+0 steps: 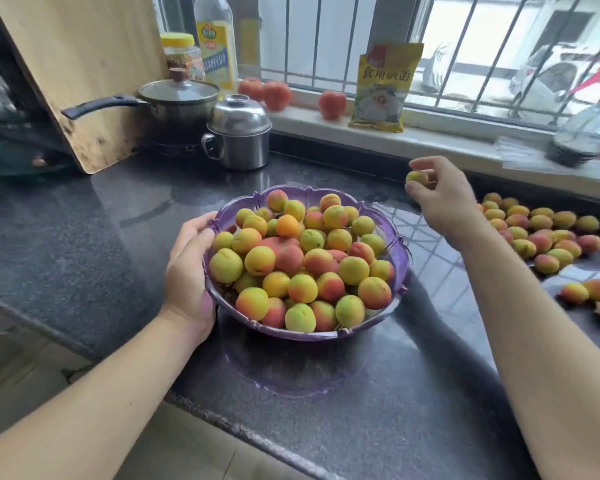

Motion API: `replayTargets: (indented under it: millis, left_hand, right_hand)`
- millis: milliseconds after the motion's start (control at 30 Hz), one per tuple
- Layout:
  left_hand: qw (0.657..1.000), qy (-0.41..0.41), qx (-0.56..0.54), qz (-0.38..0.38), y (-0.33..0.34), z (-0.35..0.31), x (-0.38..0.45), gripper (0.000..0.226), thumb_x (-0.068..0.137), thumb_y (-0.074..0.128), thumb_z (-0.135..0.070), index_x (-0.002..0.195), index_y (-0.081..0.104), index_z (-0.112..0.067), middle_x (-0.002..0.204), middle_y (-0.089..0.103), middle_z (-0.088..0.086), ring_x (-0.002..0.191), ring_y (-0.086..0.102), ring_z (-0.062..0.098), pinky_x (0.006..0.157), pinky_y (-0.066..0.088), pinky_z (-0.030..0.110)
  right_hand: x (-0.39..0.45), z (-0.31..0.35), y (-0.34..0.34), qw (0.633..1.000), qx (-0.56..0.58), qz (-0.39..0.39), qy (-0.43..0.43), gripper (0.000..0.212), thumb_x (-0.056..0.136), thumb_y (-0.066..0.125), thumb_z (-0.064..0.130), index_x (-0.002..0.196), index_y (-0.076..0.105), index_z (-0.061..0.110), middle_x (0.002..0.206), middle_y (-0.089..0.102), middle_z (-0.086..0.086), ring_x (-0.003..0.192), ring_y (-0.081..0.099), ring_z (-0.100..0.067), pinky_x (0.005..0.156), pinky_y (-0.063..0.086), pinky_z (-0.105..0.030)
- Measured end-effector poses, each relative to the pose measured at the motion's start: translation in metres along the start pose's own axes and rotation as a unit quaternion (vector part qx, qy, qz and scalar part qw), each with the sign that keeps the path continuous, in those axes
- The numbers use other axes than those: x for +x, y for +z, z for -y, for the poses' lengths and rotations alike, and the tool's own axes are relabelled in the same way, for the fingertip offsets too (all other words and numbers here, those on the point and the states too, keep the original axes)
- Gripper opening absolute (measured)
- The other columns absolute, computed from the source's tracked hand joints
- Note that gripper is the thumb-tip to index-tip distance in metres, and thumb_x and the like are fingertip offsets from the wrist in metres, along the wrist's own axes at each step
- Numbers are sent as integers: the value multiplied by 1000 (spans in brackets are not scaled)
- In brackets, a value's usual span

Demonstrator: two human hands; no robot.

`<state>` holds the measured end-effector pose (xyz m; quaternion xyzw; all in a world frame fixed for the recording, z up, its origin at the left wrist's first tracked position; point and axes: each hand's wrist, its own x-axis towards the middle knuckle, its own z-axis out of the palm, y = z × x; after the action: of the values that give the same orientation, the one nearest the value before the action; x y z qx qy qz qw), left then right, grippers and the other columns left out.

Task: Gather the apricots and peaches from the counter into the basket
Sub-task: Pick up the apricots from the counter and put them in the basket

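Left hand [191, 271] cups basket [400, 268] rim, centre frame; right hand [440, 199] pinches apricot [416, 177], likely light, soft, bruisable.

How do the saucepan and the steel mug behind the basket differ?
The saucepan has a long black handle and a glass lid; the steel mug has a small loop handle and a domed metal lid. The saucepan stands farther back. Both are lidded and metal.
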<state>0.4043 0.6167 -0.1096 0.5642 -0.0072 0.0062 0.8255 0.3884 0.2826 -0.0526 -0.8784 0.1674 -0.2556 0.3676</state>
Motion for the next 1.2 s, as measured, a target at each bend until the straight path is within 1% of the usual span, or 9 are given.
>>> replayTargets:
  millis: [67, 133, 167, 233, 300, 433, 600, 1033, 1200]
  left_hand:
    - [1000, -5, -2, -3, 1, -1, -2, 27, 110, 42, -14, 119, 67, -18, 114, 77, 8, 109, 72, 25, 95, 59, 41]
    - [1000, -7, -1, -3, 2, -3, -3, 28, 110, 42, -14, 122, 67, -17, 116, 77, 10, 111, 72, 26, 96, 59, 41]
    - [1000, -9, 0, -4, 2, -4, -4, 28, 110, 42, -14, 123, 66, -17, 118, 76, 11, 112, 72, 27, 97, 59, 42]
    - [1000, -10, -2, -7, 3, -4, -5, 28, 110, 42, -15, 125, 66, -15, 121, 75, 13, 117, 71, 30, 100, 58, 44]
    - [1000, -13, -4, -9, 2, -4, -4, 28, 110, 42, -15, 126, 66, -15, 123, 75, 15, 120, 70, 33, 102, 57, 46]
    - [1000, -13, -3, -5, 3, -4, -4, 29, 110, 42, -15, 128, 65, -15, 124, 75, 15, 117, 71, 30, 100, 57, 46]
    - [1000, -11, -3, -3, 2, -3, -3, 29, 110, 42, -15, 129, 64, -15, 118, 77, 10, 109, 73, 24, 90, 59, 38]
    - [1000, -11, 9, -5, -1, -1, -2, 29, 110, 42, -16, 125, 67, -20, 126, 74, 13, 116, 71, 28, 97, 56, 44]
    - [1000, -12, 13, -8, -1, -1, -3, 29, 110, 43, -18, 126, 67, -22, 125, 75, 11, 118, 71, 29, 101, 55, 47]
  right_hand:
    - [-13, 28, -21, 996, 20, 86, -21, 27, 96, 68, 18, 121, 66, 26, 107, 68, -1, 84, 65, -13, 69, 60, -31]
    - [-27, 54, -37, 989, 41, 130, -50, 27, 94, 71, 17, 120, 69, 26, 105, 70, 1, 66, 62, 2, 50, 46, -11]
    - [-32, 64, -43, 987, 40, 143, -61, 27, 94, 71, 19, 119, 70, 27, 103, 71, 3, 65, 63, 6, 49, 42, -7]
    - [-41, 76, -48, 980, 30, 182, -78, 28, 91, 74, 23, 118, 69, 30, 103, 72, 7, 80, 68, 2, 62, 48, -11]
    - [-44, 79, -45, 975, 5, 209, -73, 29, 86, 79, 30, 113, 67, 29, 100, 72, 7, 90, 70, -10, 76, 54, -24]
    - [-46, 78, -28, 966, -104, 226, -76, 23, 86, 78, 41, 101, 67, 28, 89, 71, 11, 84, 68, -8, 69, 52, -23]
    - [-49, 73, -8, 956, -169, 215, -108, 23, 88, 75, 42, 102, 65, 26, 90, 66, 12, 81, 64, -6, 66, 51, -21]
    - [-47, 66, 6, 947, -217, 207, -116, 25, 87, 73, 43, 100, 64, 24, 91, 64, 6, 83, 61, -14, 78, 60, -41]
    - [-44, 66, -2, 949, -188, 228, -108, 30, 90, 68, 50, 108, 66, 26, 97, 66, 8, 88, 63, -10, 79, 59, -34]
